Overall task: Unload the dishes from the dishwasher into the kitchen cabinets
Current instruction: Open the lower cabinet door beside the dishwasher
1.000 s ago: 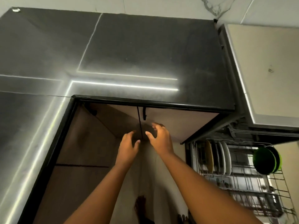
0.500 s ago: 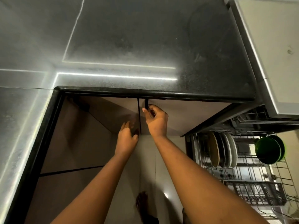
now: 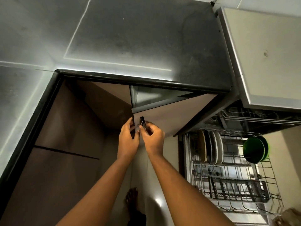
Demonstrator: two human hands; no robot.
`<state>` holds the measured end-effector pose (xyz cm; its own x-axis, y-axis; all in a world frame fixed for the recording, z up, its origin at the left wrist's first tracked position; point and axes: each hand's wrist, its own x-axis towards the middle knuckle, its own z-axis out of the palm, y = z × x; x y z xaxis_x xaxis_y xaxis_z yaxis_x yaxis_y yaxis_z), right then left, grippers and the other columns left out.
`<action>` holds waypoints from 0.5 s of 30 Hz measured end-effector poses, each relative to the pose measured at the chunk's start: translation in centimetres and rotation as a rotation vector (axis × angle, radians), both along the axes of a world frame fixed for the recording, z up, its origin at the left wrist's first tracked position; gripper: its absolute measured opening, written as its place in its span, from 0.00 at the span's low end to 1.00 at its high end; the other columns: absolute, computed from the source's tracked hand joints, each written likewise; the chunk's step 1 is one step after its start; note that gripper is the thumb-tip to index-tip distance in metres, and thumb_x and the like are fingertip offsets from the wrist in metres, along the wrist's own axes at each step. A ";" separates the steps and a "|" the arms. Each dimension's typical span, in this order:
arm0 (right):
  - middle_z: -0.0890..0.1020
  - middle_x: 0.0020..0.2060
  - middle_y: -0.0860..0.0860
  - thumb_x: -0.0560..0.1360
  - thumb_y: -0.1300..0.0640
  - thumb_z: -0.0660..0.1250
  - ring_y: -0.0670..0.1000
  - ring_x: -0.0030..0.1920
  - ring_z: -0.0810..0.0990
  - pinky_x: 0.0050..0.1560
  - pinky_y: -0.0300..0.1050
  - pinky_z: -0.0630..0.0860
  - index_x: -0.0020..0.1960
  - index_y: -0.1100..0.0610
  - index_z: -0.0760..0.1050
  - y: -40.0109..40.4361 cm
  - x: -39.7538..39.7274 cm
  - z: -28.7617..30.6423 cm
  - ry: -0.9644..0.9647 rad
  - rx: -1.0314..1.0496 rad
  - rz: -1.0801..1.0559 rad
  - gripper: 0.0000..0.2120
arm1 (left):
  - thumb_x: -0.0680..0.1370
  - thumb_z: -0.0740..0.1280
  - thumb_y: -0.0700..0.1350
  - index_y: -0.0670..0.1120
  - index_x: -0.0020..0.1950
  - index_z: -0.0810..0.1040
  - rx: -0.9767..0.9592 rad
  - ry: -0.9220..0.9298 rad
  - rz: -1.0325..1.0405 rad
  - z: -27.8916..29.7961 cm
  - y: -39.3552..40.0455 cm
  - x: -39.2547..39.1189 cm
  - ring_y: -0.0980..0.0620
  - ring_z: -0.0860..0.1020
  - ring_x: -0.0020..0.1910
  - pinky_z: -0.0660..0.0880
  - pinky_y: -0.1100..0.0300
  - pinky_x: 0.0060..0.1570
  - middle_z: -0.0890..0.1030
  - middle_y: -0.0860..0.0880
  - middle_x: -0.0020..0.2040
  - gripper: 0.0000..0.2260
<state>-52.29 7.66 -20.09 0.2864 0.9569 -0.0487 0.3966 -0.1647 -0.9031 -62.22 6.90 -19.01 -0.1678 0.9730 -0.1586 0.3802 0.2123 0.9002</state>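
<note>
Both hands meet at the corner cabinet door (image 3: 169, 115), just below the dark countertop (image 3: 146, 38). The right hand (image 3: 153, 137) has its fingers curled around the small black handle (image 3: 142, 121) near the door's edge, pinching it. The left hand (image 3: 127, 137), touching the right one, has its fingers hooked over that same edge of the door, just left of the handle. The door stands partly swung out, with a dark gap showing above the hands. To the right of the right hand, the dishwasher rack (image 3: 231, 176) is pulled out; a row of plates (image 3: 211, 148) stands upright in it, and farther right sit two green bowls (image 3: 254, 149), tipped on edge. A bare foot (image 3: 132, 199) shows on the floor between the forearms
</note>
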 end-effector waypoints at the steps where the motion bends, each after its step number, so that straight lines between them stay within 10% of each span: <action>1: 0.86 0.47 0.49 0.76 0.54 0.73 0.43 0.46 0.84 0.49 0.38 0.81 0.56 0.58 0.84 -0.9 0.6 0.0 0.001 -0.001 0.019 0.11 | 0.80 0.67 0.42 0.48 0.76 0.65 0.001 -0.002 0.021 0.0 -1.1 0.5 0.60 0.74 0.64 0.73 0.59 0.65 0.72 0.51 0.70 0.25; 15: 0.87 0.49 0.46 0.78 0.55 0.70 0.43 0.49 0.83 0.54 0.43 0.81 0.59 0.52 0.83 -15.8 13.6 0.8 0.024 -0.095 0.013 0.11 | 0.79 0.69 0.48 0.47 0.61 0.78 0.005 0.050 0.140 1.9 -16.7 13.3 0.58 0.80 0.52 0.76 0.65 0.54 0.82 0.53 0.53 0.12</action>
